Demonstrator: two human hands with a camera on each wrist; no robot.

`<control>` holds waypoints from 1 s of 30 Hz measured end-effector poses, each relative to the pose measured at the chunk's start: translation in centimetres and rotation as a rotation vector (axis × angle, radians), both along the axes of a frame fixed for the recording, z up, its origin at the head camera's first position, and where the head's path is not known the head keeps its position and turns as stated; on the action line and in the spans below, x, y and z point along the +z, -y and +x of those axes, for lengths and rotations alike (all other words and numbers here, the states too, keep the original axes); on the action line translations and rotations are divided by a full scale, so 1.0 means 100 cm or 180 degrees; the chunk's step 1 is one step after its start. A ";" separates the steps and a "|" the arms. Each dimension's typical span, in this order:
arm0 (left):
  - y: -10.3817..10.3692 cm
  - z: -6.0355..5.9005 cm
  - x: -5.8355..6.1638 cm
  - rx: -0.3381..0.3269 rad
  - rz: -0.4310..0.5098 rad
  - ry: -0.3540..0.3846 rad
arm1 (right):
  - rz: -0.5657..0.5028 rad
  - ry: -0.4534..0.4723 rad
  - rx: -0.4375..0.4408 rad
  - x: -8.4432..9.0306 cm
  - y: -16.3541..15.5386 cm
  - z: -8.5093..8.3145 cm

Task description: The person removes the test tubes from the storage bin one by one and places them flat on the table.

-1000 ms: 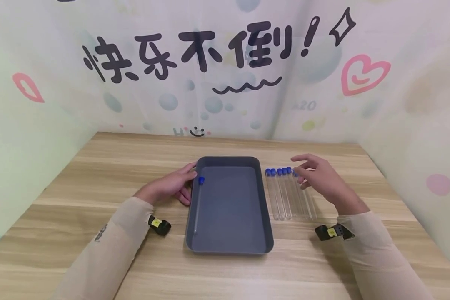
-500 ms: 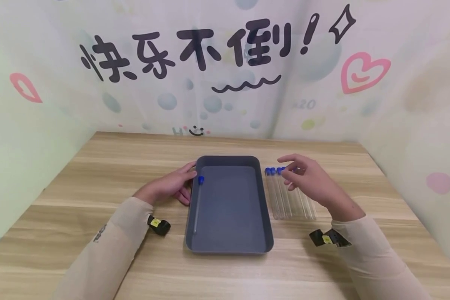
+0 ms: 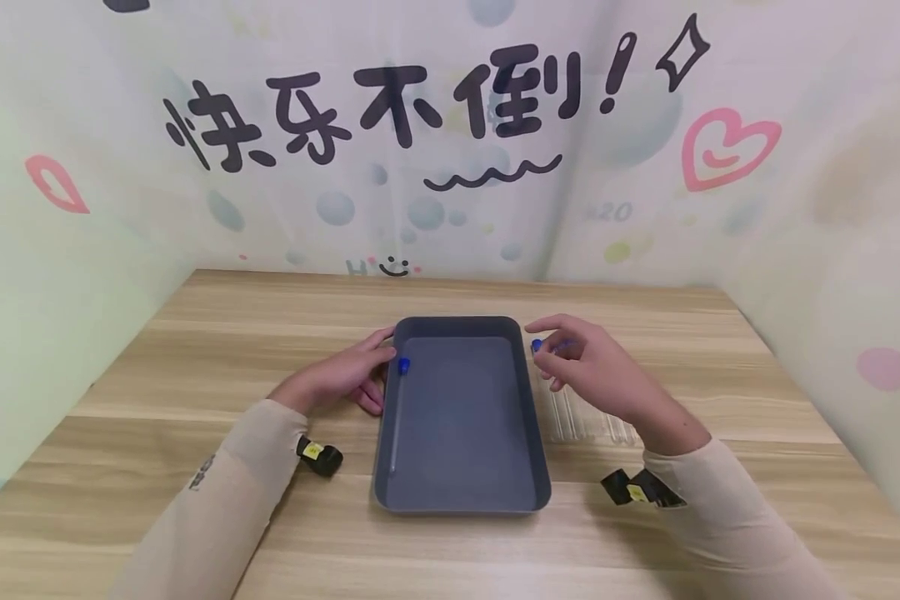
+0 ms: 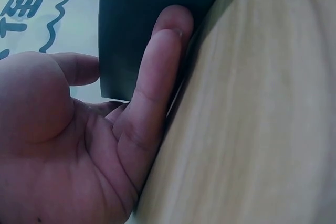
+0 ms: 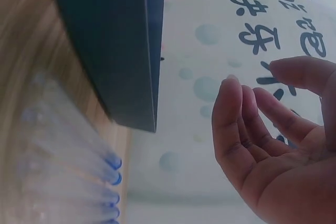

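Right hand [image 3: 596, 375] has drifted left over the row of capped tubes [image 3: 581, 417], centre right of frame, fingers loosely spread, holding nothing. Looks like a pick-up approach. Left hand [image 3: 345, 377] unmoved, straight fingers against the grey tray [image 3: 528, 417] wall.

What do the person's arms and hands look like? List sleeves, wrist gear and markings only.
Both arms wear long, close-fitting beige sleeves down to the wrists. The left sleeve carries a small dark marking on the forearm, too small to read. Each wrist bears a small black device with a yellow tag: the left wrist device and the right wrist device. The left hand and right hand are bare, without gloves.
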State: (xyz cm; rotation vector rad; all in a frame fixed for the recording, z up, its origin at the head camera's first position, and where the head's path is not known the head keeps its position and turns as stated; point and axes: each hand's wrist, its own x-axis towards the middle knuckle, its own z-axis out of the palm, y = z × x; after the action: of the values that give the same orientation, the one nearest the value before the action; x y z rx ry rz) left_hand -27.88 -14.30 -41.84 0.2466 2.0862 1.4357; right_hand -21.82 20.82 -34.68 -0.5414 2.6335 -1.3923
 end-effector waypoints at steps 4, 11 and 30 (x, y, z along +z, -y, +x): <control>0.002 0.001 -0.001 0.0010 -0.0004 0.0007 | -0.0001 0.0037 0.0045 0.002 0.018 -0.002; 0.005 0.002 -0.001 -0.0044 0.0026 -0.0039 | -0.0039 0.0077 0.0114 0.008 0.046 -0.004; 0.003 -0.002 -0.003 -0.0059 0.0102 0.0021 | 0.0072 0.0234 0.0266 0.007 0.104 -0.018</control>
State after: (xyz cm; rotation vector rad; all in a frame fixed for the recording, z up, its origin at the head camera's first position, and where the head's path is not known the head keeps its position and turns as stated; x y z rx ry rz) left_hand -28.13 -14.59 -42.16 0.2729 2.0517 1.4582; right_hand -23.62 10.43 -34.00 -0.5789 2.5356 -1.3306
